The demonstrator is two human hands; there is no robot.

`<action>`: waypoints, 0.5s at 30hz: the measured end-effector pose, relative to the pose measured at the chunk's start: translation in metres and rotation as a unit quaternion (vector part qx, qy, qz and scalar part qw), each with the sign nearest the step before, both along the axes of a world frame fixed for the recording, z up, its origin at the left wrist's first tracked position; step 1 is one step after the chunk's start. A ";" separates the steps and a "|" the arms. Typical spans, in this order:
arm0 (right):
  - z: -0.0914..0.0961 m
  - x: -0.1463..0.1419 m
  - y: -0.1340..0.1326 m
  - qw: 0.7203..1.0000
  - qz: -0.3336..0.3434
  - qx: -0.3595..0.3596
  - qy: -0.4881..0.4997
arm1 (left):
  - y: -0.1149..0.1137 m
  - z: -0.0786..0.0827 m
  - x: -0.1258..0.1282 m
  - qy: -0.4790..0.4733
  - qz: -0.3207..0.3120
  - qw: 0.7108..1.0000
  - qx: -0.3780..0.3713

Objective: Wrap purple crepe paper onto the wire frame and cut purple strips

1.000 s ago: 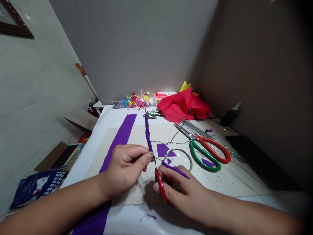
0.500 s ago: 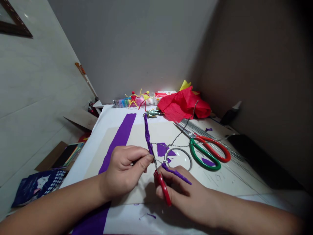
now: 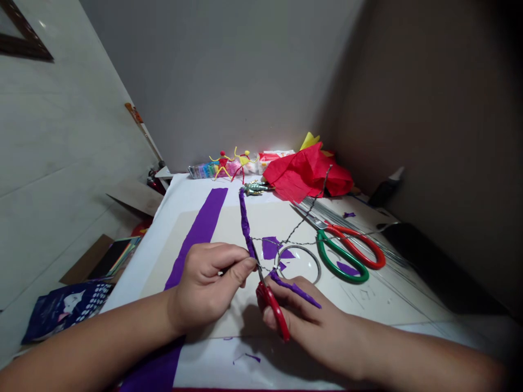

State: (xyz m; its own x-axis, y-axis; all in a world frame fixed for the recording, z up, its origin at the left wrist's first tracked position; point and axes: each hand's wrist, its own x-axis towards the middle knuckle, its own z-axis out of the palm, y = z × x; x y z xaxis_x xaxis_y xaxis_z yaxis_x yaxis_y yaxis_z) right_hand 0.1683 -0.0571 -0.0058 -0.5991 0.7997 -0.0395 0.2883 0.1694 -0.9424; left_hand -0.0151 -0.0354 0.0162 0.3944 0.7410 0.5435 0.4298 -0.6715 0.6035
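Looking forward and down through the head view, showing both forearms reaching across a white-covered table (image 3: 186,204). Pinching a purple-wrapped wire (image 3: 245,223) in the left hand (image 3: 208,287), with thumb and fingers closed narrowly around its lower end, above a beige board (image 3: 261,218). Gripping red-handled snips (image 3: 272,310) in the right hand (image 3: 306,321), with fingers curled around the handles and the metal tip just beside the left thumb; blades too small to tell as open or shut. Carrying a purple paper strip (image 3: 295,288) across the right fingers, with no way of telling whether pinched or merely resting. Tracing bare twisted wire (image 3: 296,231) from the pinch across the board and up toward red tissue (image 3: 304,173), passing near a wire ring (image 3: 298,263) and green-and-red scissors (image 3: 343,253). Showing a long purple paper band (image 3: 200,234) along the left side of the board. Judging the wrapped wire as light, thin and springy, easy to bend. Judging the paper as soft and likely to tear under a hard pull. Recommending a hold on the wrapped stretch, close to the working point, to limit slipping or unwinding along the smooth wire.
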 end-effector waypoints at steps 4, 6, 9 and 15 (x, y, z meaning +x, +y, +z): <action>0.001 -0.003 -0.002 0.999 0.003 -0.011 0.036 | -0.001 -0.001 -0.001 -0.004 0.000 1.000 0.004; 0.002 -0.004 -0.001 0.999 0.001 -0.018 0.043 | -0.001 -0.001 -0.001 -0.002 0.000 1.000 0.007; 0.002 -0.003 0.001 0.998 0.012 -0.038 0.043 | 0.000 0.000 0.000 0.000 0.001 1.000 0.009; -0.003 -0.001 0.006 0.995 0.033 -0.077 0.060 | 0.001 -0.001 0.000 0.003 -0.003 1.000 0.000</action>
